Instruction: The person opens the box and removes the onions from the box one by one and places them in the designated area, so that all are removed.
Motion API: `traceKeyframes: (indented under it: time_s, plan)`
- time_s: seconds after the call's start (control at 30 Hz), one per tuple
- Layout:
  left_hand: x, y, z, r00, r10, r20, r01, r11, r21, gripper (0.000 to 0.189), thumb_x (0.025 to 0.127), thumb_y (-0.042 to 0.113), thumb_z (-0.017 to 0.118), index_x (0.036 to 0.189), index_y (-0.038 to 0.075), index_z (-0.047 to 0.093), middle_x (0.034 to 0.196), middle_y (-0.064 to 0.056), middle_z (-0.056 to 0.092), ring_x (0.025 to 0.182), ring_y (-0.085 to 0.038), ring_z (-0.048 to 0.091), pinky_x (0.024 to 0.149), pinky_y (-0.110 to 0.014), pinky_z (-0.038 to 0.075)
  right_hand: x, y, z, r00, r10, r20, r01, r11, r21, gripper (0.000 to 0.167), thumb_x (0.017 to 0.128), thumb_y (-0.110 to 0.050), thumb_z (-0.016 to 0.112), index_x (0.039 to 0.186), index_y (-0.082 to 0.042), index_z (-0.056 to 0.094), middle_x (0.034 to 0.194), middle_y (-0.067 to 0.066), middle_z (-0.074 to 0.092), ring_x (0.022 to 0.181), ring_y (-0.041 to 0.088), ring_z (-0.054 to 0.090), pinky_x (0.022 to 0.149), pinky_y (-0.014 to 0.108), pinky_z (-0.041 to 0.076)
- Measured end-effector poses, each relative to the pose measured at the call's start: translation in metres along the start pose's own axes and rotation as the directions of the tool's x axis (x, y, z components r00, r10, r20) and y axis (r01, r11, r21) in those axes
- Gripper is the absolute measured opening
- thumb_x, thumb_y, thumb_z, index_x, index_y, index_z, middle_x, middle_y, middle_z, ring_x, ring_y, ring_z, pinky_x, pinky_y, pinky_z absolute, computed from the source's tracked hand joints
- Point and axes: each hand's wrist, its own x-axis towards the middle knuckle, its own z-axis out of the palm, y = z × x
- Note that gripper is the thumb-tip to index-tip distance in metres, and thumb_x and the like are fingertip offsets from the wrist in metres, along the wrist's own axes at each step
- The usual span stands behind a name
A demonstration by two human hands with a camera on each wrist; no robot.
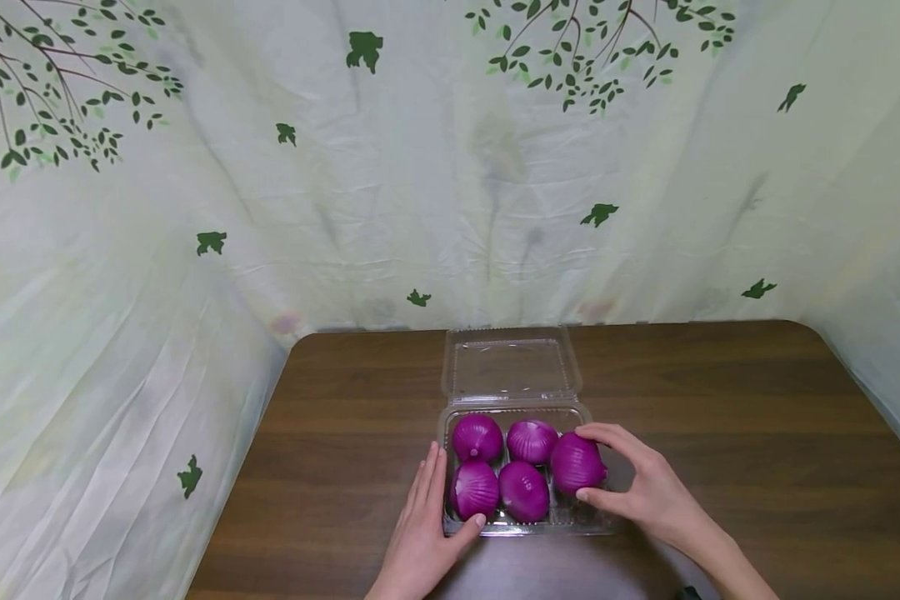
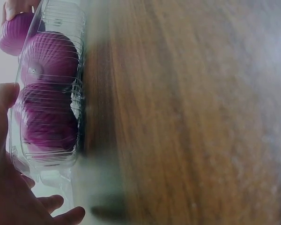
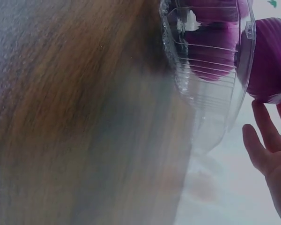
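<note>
A clear plastic clamshell box stands on the table, its lid folded back flat behind it. Several peeled purple onions sit in two rows across the left and middle of the box. My right hand holds another onion between thumb and fingers, over the box's right side. In the right wrist view this held onion shows above the rim. Against the box's left wall my left hand rests with extended fingers, the thumb at the front rim.
The brown wooden table has rounded far corners, and the lid reaches close to its back edge. A pale cloth printed with leaves and birds hangs behind and at both sides. A small dark object shows at the bottom edge.
</note>
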Motion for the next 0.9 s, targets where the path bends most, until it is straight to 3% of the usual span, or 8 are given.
traceKeyframes:
  time_s: [0.13,0.33,0.5,0.9]
  plan:
    - [0.000,0.000,0.000,1.000,-0.001,-0.002,0.001,1.000,-0.007,0.100,0.086,0.065,0.060,0.159,0.016,0.015,0.165,0.003,0.007,0.147,-0.035,0.017,0.110,-0.061,0.027,-0.001,0.001,-0.002,0.999,0.040,-0.021,-0.039,0.999,0.024,0.071,0.070,-0.022,0.091,0.132,-0.024,0.058,0.133,-0.009,0.055,0.121,0.008,0.051,0.095,0.021,0.047]
    - [0.000,0.001,0.000,1.000,0.009,-0.015,-0.009,1.000,-0.010,0.099,0.086,0.065,0.060,0.159,0.015,0.015,0.165,0.002,0.007,0.147,-0.034,0.016,0.111,-0.060,0.025,0.001,0.006,-0.006,0.998,0.006,-0.067,0.004,0.989,0.149,0.070,0.069,-0.010,0.091,0.132,-0.013,0.059,0.131,0.002,0.056,0.119,0.013,0.053,0.094,0.021,0.048]
    - [0.000,0.000,0.000,1.000,0.015,-0.021,-0.015,1.000,-0.007,0.099,0.086,0.064,0.061,0.159,0.014,0.016,0.165,0.002,0.007,0.147,-0.035,0.017,0.110,-0.060,0.026,0.003,0.011,-0.012,0.994,0.027,-0.104,-0.005,0.979,0.205,0.070,0.068,-0.003,0.089,0.131,-0.010,0.058,0.130,0.004,0.055,0.117,0.015,0.053,0.090,0.024,0.052]
    - [0.000,0.000,0.001,1.000,0.015,-0.019,-0.015,1.000,-0.006,0.099,0.086,0.063,0.062,0.159,0.014,0.016,0.165,0.001,0.008,0.147,-0.034,0.017,0.111,-0.060,0.025,0.006,0.030,-0.026,0.980,0.095,-0.177,-0.073,0.989,0.129,0.068,0.072,-0.002,0.087,0.133,-0.012,0.058,0.132,0.001,0.051,0.113,0.010,0.052,0.084,0.019,0.052]
